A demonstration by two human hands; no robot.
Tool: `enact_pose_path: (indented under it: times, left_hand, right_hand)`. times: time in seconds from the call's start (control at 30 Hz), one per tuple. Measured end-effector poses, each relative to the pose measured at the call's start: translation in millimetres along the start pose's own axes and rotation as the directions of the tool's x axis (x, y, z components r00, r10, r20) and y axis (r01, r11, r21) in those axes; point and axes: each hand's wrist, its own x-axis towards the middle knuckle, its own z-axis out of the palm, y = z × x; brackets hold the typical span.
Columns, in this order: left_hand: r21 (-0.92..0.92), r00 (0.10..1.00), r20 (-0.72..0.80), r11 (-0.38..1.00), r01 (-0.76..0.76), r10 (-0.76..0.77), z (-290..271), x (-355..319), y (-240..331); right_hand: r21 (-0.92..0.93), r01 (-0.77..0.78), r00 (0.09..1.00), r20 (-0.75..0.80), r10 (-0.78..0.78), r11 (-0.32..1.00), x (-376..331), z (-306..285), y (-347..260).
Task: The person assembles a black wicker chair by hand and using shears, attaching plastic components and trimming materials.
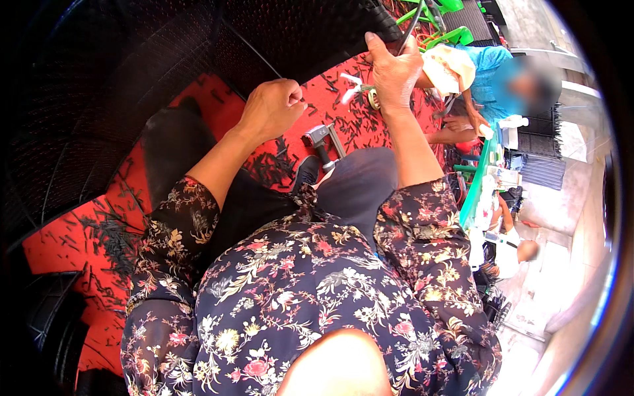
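From the head camera, much of the scene is lost. The big black woven wicker piece (pixel 132 72) fills the far left and top, and it runs off the frame there, so its whole shape cannot be made out. Its weave is tight and dark, nearly swallowed by shadow on the left. A bare knee or chin blurs the near edge, and the person's flowered blouse (pixel 297 297) covers the near middle, hiding whatever lies under it.

The left hand (pixel 272 109) is closed into a loose fist, fingertips pinched on something thin and dark at the wicker's lower edge; the thing itself is too small to name, perhaps a strand end. The right hand (pixel 394 69) is raised farther off and to the right, fingers curled around a black strand (pixel 411 23) that rises up out of the grip toward the top of the frame.

Between the two forearms, on the red mat (pixel 59 244), lies a grey tool (pixel 321 142) with a pistol-like handle, touching neither hand. Short black offcuts (pixel 360 125) are strewn over the mat around it.

To the far right, a co-worker in a turquoise top (pixel 492 72) sits beside a green frame (pixel 479 171), partly hidden by the right hand.
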Motion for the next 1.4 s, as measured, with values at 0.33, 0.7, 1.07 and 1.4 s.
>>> enact_pose_path:
  times: [0.33, 0.7, 1.07, 1.4]
  left_hand:
    - [-0.031, 1.0, 0.015, 0.999, -0.019, 0.019, -3.0, -1.8, 6.1]
    - [-0.019, 0.999, 0.038, 0.999, -0.036, 0.037, -5.6, 2.1, 10.9]
    - [-0.018, 0.998, 0.059, 0.999, -0.028, 0.029, -6.1, -2.1, 10.9]
    - [-0.038, 0.998, 0.035, 0.998, -0.045, 0.046, -4.9, -5.3, 6.9]
  right_hand:
    - [0.208, -0.006, 0.991, 0.131, -0.022, 0.978, -5.6, -10.3, -17.2]
    - [0.243, -0.054, 0.998, 0.02, 0.051, 0.968, -2.6, 0.0, -25.4]
    - [0.265, -0.094, 0.985, 0.167, 0.05, 0.96, -5.3, -16.7, -11.2]
    - [0.03, 0.055, 0.973, 0.221, -0.061, 0.998, 0.8, -30.6, -42.1]
